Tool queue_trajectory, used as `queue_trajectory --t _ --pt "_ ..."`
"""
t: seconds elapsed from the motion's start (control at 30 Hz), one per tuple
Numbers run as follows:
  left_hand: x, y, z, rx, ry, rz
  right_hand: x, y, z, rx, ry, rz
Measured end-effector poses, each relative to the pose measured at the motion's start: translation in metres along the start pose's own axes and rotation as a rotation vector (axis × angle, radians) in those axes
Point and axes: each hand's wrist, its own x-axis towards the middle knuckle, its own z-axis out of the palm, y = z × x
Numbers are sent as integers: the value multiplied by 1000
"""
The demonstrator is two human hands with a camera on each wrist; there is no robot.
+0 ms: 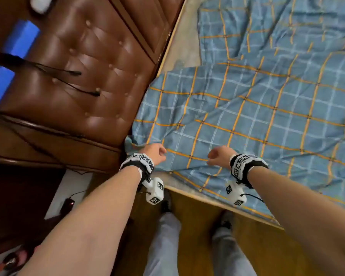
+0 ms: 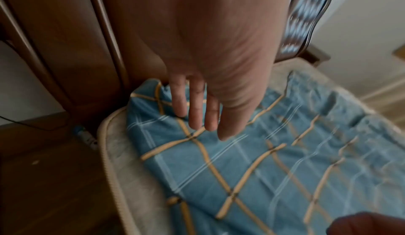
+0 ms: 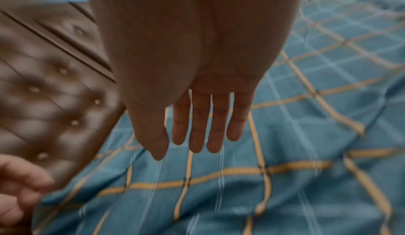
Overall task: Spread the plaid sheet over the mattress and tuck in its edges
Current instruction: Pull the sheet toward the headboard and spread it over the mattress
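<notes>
The blue plaid sheet (image 1: 247, 116) with orange lines lies rumpled over the mattress (image 1: 185, 44), whose beige top shows bare beside the headboard and along the near edge (image 2: 122, 152). My left hand (image 1: 154, 153) is at the sheet's near corner by the headboard. Its straight fingers (image 2: 203, 114) point down onto a raised fold of the sheet (image 2: 241, 169); contact is unclear through the blur. My right hand (image 1: 219, 156) hovers a little to the right, over the sheet's near border. Its fingers (image 3: 197, 126) are straight and together above the cloth (image 3: 285, 186), holding nothing.
A brown tufted leather headboard (image 1: 78, 66) stands at the left, with black cables hanging over it. The wooden bed side (image 1: 237, 222) runs below the mattress, and my legs and shoes (image 1: 165, 200) stand against it. A dark bedside unit (image 1: 18, 196) is at the lower left.
</notes>
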Motion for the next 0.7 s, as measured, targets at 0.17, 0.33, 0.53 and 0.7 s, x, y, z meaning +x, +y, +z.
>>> queue_trajectory --t 0.17,0.33,0.53,0.7 --pt "61 -63 43 201 -193 83 75 -29 115 -179 -207 32" --pt "98 -104 70 390 -296 127 109 -31 186 -336 -35 142" --pt "85 -111 74 433 -143 255 102 -29 178 -33 80 137" --pt "41 -84 74 470 -115 487 57 -28 141 376 249 86"
